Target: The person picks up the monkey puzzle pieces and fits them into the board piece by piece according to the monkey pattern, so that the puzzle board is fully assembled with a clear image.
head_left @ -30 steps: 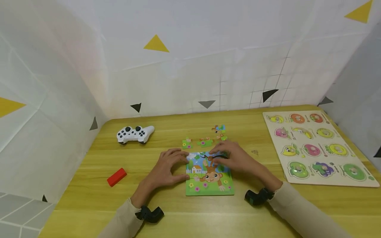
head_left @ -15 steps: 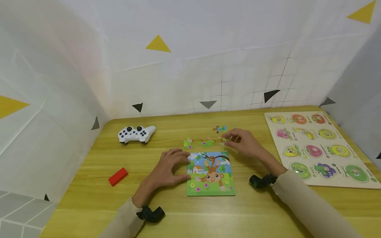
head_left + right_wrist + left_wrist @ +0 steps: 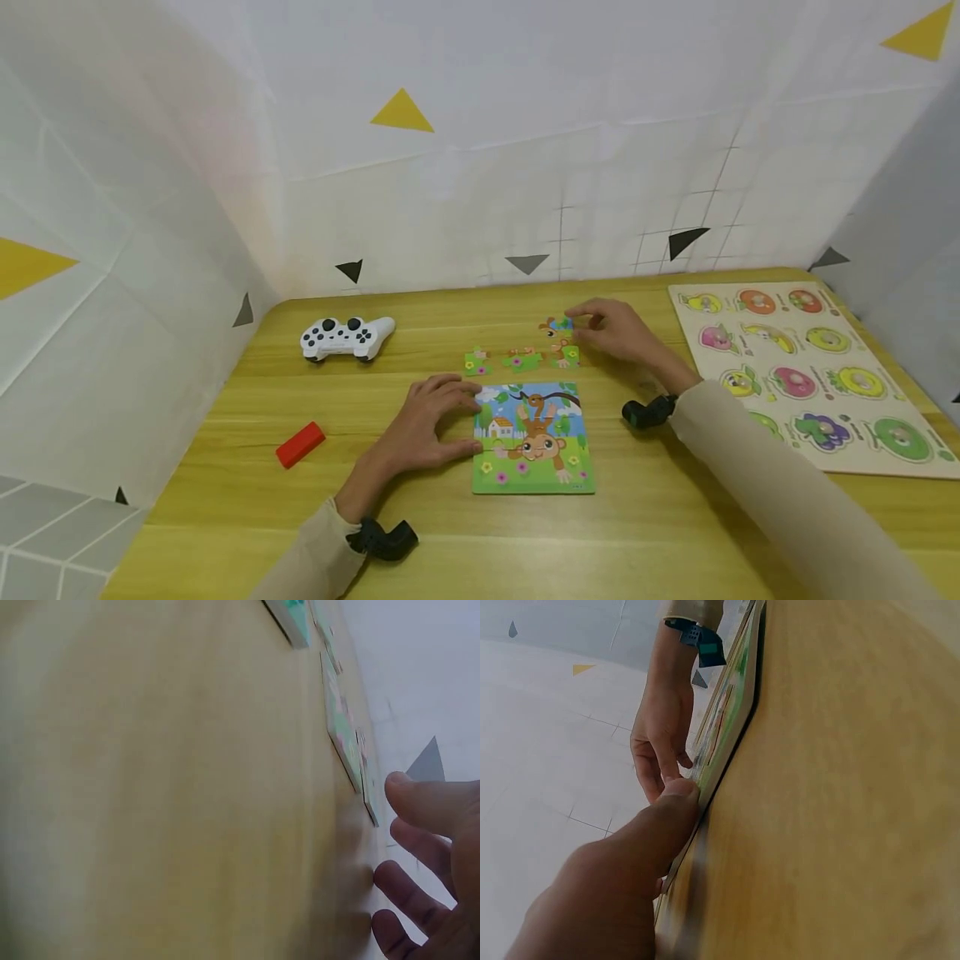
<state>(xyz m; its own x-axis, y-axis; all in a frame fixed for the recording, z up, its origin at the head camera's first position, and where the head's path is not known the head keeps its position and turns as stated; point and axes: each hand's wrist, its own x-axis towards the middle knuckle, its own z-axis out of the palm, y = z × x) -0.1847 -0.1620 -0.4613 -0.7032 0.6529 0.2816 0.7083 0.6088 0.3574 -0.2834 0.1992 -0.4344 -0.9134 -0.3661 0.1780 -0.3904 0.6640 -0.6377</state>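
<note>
A square jigsaw puzzle (image 3: 533, 454) with a monkey picture lies flat on the wooden table. My left hand (image 3: 423, 425) rests at its left edge, its thumb touching the side of the board (image 3: 731, 742) in the left wrist view; the fingers touch near the far left corner. Beyond the board lie several loose puzzle pieces, among them a flower piece (image 3: 477, 363) and a blue-and-brown piece (image 3: 557, 327). Beside that last piece hovers my right hand (image 3: 618, 331), holding nothing. Thumb and fingers stand apart in the right wrist view, short of the pieces (image 3: 345, 739).
A white game controller (image 3: 347, 338) sits at the back left. Nearer on the left lies a red block (image 3: 300, 445). A wooden fruit peg board (image 3: 776, 396) takes up the right side. Pale walls (image 3: 480, 183) stand behind the table (image 3: 487, 550).
My right hand has left the top right of the puzzle and moved away to the loose pieces, ending by the farthest one. My left hand stays at the puzzle's edge.
</note>
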